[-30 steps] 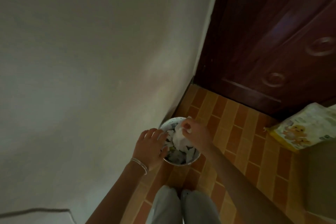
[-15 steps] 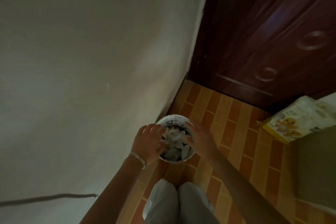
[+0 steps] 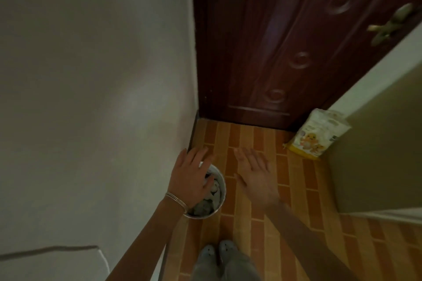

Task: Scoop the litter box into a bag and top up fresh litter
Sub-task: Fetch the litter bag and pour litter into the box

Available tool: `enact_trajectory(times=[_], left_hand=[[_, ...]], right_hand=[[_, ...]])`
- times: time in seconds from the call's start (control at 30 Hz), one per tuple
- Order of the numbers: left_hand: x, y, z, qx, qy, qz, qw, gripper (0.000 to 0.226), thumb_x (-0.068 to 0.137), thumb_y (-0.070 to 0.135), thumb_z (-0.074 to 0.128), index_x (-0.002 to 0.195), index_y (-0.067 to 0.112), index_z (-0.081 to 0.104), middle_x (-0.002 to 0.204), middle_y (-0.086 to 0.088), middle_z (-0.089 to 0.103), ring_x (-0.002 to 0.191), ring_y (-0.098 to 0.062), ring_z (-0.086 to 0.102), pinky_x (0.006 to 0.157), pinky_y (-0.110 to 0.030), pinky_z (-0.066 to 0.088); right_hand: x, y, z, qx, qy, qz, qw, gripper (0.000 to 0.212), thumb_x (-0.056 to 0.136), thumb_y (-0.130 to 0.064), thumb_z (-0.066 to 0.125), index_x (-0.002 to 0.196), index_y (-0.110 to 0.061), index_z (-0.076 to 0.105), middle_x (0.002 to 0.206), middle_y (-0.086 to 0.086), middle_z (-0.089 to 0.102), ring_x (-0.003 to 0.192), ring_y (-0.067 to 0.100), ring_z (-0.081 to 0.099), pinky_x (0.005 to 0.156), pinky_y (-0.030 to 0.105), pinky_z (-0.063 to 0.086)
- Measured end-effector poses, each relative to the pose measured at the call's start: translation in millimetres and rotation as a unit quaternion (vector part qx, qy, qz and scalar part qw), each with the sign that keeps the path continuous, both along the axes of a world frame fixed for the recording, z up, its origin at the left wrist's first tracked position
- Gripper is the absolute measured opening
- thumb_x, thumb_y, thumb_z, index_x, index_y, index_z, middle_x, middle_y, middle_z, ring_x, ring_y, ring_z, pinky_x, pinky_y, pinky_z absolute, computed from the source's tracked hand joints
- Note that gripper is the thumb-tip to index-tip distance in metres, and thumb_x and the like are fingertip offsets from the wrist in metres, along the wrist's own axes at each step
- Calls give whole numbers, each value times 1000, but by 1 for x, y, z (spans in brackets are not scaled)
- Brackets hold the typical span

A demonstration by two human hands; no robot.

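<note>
Round bin point(image 3: 220, 191) by wall holds crumpled pale scraps point(image 3: 206, 207), seemingly paper.

bin point(image 3: 224, 189): on the floor point(image 3: 251, 139), tucked right up against the wall point(image 3: 91, 75). Everything below is relative to it.
scraps point(image 3: 205, 207): crumpled stuff piled inside the bin, pretty much up to the rim
wall: directly left of the bin
left hand point(image 3: 191, 178): over the bin's wall-side half, fingers straight, covering part of the opening; can't tell if it's touching
right hand point(image 3: 255, 180): off to the bin's right, above the floor, fingers spread, apart from the bin
door point(image 3: 274, 41): well behind the bin, at the far end of the floor
pack point(image 3: 317, 136): behind the bin and well to its right, on the floor by the door's foot, near the other wall point(image 3: 376, 143)
shoes point(image 3: 217, 254): in front of the bin, a touch to the right
</note>
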State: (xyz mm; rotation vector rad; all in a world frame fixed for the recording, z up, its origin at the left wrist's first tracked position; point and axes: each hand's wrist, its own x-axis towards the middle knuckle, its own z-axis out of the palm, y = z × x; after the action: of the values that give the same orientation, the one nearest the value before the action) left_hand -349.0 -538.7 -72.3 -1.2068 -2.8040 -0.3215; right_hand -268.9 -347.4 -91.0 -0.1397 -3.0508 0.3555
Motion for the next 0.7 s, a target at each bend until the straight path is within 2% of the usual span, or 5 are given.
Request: enact_trajectory(times=[0.1,0.33,0.5,0.7], left_hand=[[5,19,3,10,-11,-38,999,50,83,42,42,123,19,58,127,-7,57,116,-28,52,100,-51,39],[13,72,7,-36,-24,-110,993,51,84,42,51,130,20,54,131,-6,54,119,-27,50,103,-49,36],[10,123,2,-83,-37,-154,984,55,91,48,32,143,28,32,147,1,34,134,-21,29,111,-45,20],[4,209,1,-98,-33,-192,976,55,91,49,32,143,30,30,148,2,32,135,-21,28,112,-44,19]], right_hand=[[20,14,6,8,0,-49,999,63,84,-28,61,141,-17,35,143,10,41,135,30,34,107,53,29],[68,55,4,4,-33,-143,989,70,88,-32,56,146,-24,19,151,8,28,141,26,20,110,51,23],[86,99,1,-13,-53,-194,979,68,91,-35,49,148,-24,14,154,4,19,143,23,12,112,48,17],[92,174,4,-13,-61,-230,971,67,91,-34,50,147,-24,15,154,4,18,142,21,14,112,45,18]])
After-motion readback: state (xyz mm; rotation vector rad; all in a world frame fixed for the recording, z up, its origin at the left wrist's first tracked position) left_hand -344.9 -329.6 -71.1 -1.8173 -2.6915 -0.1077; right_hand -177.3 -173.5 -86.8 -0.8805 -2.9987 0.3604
